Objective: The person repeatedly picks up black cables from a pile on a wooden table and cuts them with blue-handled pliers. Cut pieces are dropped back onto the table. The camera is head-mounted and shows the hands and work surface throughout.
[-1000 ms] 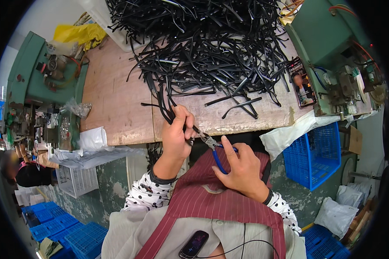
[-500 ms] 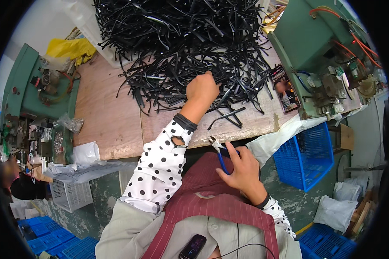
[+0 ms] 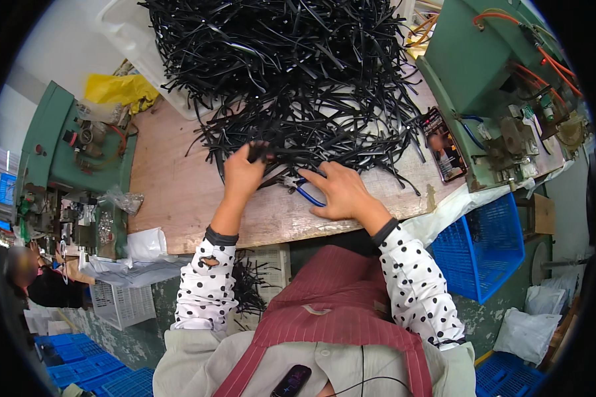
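Near the table's front edge, my left hand (image 3: 242,173) is closed at the near side of a big heap of thin black eyeglass temples (image 3: 298,106). Its fingers pinch a dark temple (image 3: 269,180), partly hidden by the hand. My right hand (image 3: 343,190) is wrapped round blue-handled cutting pliers (image 3: 309,196). The jaws of the pliers point left, close to the temple in my left hand. Whether they touch it, I cannot tell.
Green machines stand at the left (image 3: 93,152) and right (image 3: 510,73). A phone (image 3: 445,145) lies beside the right machine. Below the table edge are a blue crate (image 3: 481,248) and a light crate (image 3: 271,268) with black pieces. A white tub (image 3: 139,49) stands behind, left.
My left hand has drawn back from the heap toward the left and nearer me. The right hand has raised the pliers from the table's front edge over the tabletop, beside the left hand.
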A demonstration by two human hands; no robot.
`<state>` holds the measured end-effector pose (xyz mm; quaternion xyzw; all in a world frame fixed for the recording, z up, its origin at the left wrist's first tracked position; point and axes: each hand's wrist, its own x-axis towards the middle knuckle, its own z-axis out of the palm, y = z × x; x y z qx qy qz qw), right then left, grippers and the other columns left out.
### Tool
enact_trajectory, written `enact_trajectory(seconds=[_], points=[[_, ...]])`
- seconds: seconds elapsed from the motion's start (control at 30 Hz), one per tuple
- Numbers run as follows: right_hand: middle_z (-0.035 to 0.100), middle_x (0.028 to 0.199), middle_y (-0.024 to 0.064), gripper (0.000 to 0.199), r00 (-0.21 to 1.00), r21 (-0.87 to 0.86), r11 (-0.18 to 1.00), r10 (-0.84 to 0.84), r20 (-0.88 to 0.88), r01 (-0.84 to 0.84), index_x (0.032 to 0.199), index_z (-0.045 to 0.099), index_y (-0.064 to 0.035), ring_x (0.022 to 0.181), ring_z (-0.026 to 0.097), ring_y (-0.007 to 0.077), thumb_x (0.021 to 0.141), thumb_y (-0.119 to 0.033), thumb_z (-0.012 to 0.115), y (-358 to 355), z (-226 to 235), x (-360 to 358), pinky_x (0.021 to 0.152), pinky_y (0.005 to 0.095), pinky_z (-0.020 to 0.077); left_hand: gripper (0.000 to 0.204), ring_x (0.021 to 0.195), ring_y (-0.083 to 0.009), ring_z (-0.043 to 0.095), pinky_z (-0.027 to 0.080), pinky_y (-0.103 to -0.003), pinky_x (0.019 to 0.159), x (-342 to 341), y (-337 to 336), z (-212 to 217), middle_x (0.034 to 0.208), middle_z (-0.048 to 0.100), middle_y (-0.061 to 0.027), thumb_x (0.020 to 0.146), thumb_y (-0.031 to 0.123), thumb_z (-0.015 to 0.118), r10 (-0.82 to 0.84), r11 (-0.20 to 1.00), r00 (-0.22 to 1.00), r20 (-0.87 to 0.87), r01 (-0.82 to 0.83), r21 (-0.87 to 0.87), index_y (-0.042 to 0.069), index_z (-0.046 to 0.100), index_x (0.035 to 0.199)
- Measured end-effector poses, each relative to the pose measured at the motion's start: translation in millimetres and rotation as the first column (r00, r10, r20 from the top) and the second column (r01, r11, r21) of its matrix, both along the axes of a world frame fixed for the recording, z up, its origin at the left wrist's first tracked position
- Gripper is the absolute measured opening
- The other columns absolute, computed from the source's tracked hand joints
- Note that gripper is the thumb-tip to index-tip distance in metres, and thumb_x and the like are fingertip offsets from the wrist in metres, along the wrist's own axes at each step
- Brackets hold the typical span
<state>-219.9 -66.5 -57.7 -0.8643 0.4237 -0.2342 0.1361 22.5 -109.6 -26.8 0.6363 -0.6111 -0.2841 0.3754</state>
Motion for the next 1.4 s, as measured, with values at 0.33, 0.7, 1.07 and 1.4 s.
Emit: enact_trajectory(seconds=[0.33, 0.7, 1.07, 1.4], points=[[0.06, 0.103, 0.0157, 0.079, 0.999, 0.171, 0.985, -0.032, 0.0, 0.032, 0.135, 0.061, -0.0132, 0.095, 0.061, 0.0354, 0.064, -0.039, 0.084, 72, 12, 3, 0.08, 0.045, 0.0526, 0.02, 0.081, -0.0308, 0.067, 0.054, -0.04, 0.072, -8, 14, 27, 0.096, 0.067, -0.0102, 0.079, 0.008, 0.077, 0.052, 0.853, 0.913, 0.405, 0.17, -0.494, 0.006, 0.074, 0.099], [0.058, 0.102, 0.0143, 0.089, 0.99, 0.061, 0.994, -0.099, 0.099, 0.093, 0.14, 0.056, -0.0138, 0.091, 0.06, 0.0332, 0.061, -0.038, 0.088, 136, 20, -21, 0.074, 0.0423, 0.0526, 0.026, 0.08, -0.0326, 0.069, 0.056, -0.043, 0.064, -36, -1, 1, 0.099, 0.061, -0.0113, 0.074, 0.008, 0.073, -0.116, 0.922, 0.703, 0.701, 0.338, -0.187, 0.011, 0.07, 0.099], [0.058, 0.101, 0.0141, 0.089, 0.955, 0.169, 0.975, -0.181, 0.234, 0.143, 0.141, 0.055, -0.0113, 0.086, 0.061, 0.0322, 0.062, -0.037, 0.088, 145, 13, -5, 0.074, 0.0405, 0.0524, 0.022, 0.065, -0.0095, 0.052, 0.046, -0.027, 0.062, 18, 108, -64, 0.079, 0.06, -0.0031, 0.099, 0.026, 0.068, 0.054, 0.999, 0.782, -0.621, -0.043, 0.032, 0.005, 0.061, 0.1], [0.058, 0.095, 0.0112, 0.089, 0.946, 0.152, 0.984, -0.14, 0.291, 0.099, 0.14, 0.057, -0.0071, 0.079, 0.06, 0.0271, 0.061, -0.031, 0.09, 151, 58, 14, 0.067, 0.0367, 0.0508, 0.04, 0.051, -0.0048, 0.037, 0.039, -0.021, 0.049, -13, 125, 10, 0.076, 0.048, -0.0021, 0.107, 0.046, 0.045, -0.136, 0.922, -0.051, -0.989, 0.358, -0.145, 0.007, 0.053, 0.097]])
